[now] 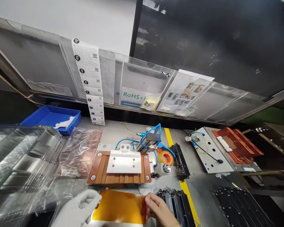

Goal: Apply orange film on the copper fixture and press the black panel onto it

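At the near edge of the bench, both hands hold an amber film (119,205) stretched flat between them. The gloved left hand (79,209) pinches its left end, fingers curled closed over the edge; the bare right hand (159,209) grips the right end, thumb and fingers shut on the film. Under the film shows a pale plate (115,223), and the film seems to lie on or just above it; whether it already sticks there cannot be told.

Just beyond the hands sits an orange fixture (119,168) with a white block (124,162) bolted on top, blue hoses (153,134) running from its far side. A tape roll (167,157) of the same amber colour stands right of the fixture, near a black ribbed part (180,162). More black parts (177,205) lie just beside the right hand. Left of the fixture lie a clear bag (79,151) and clear trays (21,157); a blue bin (49,117) sits behind them.

Judging from this, a length of film is already cut and spread out, held taut at both ends. Pressing it down and smoothing it looks not yet done, since both hands grip its ends.
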`<state>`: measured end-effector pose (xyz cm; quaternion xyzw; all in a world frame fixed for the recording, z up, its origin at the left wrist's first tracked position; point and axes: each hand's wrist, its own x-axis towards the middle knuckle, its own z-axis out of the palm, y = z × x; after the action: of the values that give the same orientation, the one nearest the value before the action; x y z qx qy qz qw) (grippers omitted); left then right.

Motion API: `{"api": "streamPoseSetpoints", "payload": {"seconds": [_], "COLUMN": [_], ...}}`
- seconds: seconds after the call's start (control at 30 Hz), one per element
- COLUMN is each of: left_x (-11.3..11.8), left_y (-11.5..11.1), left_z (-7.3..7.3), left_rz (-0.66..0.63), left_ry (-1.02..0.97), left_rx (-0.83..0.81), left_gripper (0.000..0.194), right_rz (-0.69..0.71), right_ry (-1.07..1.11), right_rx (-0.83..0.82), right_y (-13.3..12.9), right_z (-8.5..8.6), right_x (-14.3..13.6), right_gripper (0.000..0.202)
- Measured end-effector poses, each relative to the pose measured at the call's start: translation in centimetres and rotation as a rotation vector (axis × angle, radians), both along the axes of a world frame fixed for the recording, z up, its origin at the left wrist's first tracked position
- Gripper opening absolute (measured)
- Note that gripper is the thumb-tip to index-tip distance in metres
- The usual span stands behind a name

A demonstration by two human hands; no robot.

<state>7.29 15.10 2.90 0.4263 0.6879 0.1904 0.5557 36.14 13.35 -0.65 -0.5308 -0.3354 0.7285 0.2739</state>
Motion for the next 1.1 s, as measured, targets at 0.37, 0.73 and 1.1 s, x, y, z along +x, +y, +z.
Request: {"api": "streamPoseSetpoints", "payload": {"seconds": [0.37,0.73,1.1], "left_x": [0.5,0.6,0.7], "left_y": [7.3,11.0,11.3], "left_z": [-2.5,-5.6,-5.2], "left_rz": [-0.091,-0.102,-0.114], "left_ry": [-0.06,0.041,0.116], "left_rx": [0.056,0.053,0.031], "left_gripper": [0.039,0.034,0.034], "right_rz": [-0.2,-0.096,-0.08], "right_ry": [-0.168,-0.319,-0.34], "right_rx": [0.048,-0.012,0.006], "right_y": [7.3,12.5,13.3], "right_z": [-1.7,-3.2,-3.3], "right_x": [0.3,0.5,0.3], "right_gripper": [0.063,0.051,0.047]}}
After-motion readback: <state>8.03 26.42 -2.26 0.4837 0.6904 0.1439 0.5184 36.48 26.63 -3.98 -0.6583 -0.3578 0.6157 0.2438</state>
